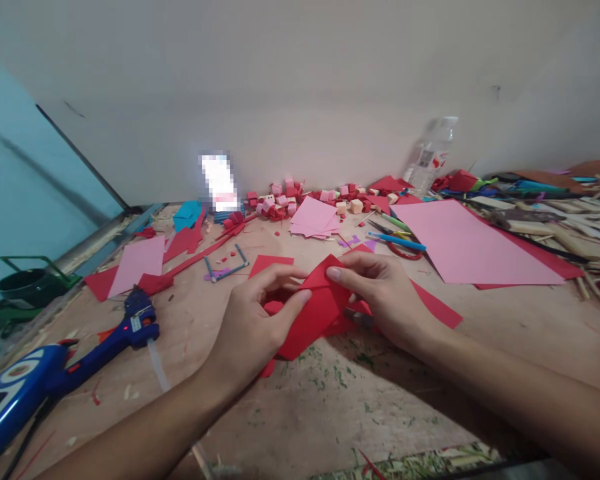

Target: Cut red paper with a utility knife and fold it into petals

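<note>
Between my two hands is a sheet of red paper [316,319], held above the table with a fold across its upper part. My left hand [260,310] pinches its left edge, the thumb lying on the front of the paper. At the upper right, my right hand [380,290] grips the paper between thumb and fingers, the thumb pressed near the folded corner. More red paper pieces [437,307] lie beneath and around the hands. Fingers behind the sheet are partly hidden.
A blue glue gun [105,353] lies at the left. Small red and pink cubes [285,200] line the wall beside a lit phone [219,181] and a plastic bottle [433,157]. Pink sheets [480,243], scissors [405,248] and wood scraps [555,227] lie to the right.
</note>
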`<state>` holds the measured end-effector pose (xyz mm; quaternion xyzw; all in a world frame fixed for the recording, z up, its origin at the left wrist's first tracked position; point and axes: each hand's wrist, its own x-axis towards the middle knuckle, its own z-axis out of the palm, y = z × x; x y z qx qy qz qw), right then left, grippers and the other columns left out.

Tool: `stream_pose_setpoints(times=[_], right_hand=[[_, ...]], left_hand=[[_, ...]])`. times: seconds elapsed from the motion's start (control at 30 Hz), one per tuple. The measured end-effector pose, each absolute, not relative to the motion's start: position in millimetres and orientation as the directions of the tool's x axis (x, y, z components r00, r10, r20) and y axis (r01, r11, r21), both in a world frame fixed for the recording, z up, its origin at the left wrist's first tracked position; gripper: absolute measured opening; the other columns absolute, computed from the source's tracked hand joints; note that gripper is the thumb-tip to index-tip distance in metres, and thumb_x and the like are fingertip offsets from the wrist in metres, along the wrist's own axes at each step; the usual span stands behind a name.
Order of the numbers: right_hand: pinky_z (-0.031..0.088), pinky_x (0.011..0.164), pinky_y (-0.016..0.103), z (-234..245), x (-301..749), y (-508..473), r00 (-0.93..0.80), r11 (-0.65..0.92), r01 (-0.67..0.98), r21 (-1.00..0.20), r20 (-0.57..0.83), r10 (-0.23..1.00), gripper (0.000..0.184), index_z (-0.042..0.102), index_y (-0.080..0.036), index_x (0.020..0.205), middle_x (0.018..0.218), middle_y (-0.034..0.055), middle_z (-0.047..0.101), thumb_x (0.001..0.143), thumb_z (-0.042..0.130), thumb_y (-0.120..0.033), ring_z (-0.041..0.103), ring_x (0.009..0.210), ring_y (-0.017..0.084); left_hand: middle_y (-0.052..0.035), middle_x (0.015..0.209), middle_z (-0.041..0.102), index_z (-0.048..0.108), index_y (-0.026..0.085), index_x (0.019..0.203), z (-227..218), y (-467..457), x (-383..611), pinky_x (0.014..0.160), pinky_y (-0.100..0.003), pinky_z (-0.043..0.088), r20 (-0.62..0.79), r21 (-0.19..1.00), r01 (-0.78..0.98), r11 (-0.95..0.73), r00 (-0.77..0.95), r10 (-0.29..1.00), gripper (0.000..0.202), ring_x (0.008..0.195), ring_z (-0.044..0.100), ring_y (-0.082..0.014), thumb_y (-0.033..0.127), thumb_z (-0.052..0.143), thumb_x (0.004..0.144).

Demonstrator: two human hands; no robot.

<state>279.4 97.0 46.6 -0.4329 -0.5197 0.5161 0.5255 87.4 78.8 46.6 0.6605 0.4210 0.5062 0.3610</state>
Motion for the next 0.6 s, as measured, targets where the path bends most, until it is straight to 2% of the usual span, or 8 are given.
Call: stream_pose_setpoints(times=[0.23,0.43,0.6], right_hand=[[0.045,0.049,0.025,46.3,278.9,95.7,-0.058,0.105,-0.095,-0.99,0.11,0.992,0.025,0.079,-0.022,0.077,0.067,0.0009,0.072,0.077,0.088,-0.045,0.061,0.056,0.013],[0.043,0.047,0.026,46.0,276.9,93.0,-0.037,0.099,-0.099,-0.99,0.103,0.994,0.029,0.078,-0.022,0.077,0.067,0.002,0.073,0.074,0.089,-0.048,0.061,0.055,0.016],[0.047,0.051,0.028,45.6,277.4,93.7,-0.045,0.12,-0.087,-0.989,0.125,0.991,0.029,0.079,-0.022,0.078,0.068,0.0026,0.073,0.075,0.089,-0.049,0.063,0.059,0.017]], left_hand=[[0.0039,0.083,0.076,0.076,0.024,0.086,49.9,79.2,87.0,0.072,-0.022,0.055,0.376,0.9,0.207,-0.384,0.076,0.923,0.004,0.076,0.071,-0.0132,0.021,0.077,0.088],[0.0012,0.077,0.075,0.074,0.021,0.08,51.5,80.5,86.6,0.063,-0.024,0.052,0.289,0.944,0.149,-0.294,0.056,0.956,0.007,0.071,0.069,-0.0158,0.025,0.077,0.085],[-0.0008,0.081,0.078,0.076,0.02,0.085,53.1,81.8,86.8,0.059,-0.024,0.05,0.197,0.975,0.091,-0.204,0.082,0.977,0.011,0.07,0.07,-0.0168,0.031,0.078,0.084]])
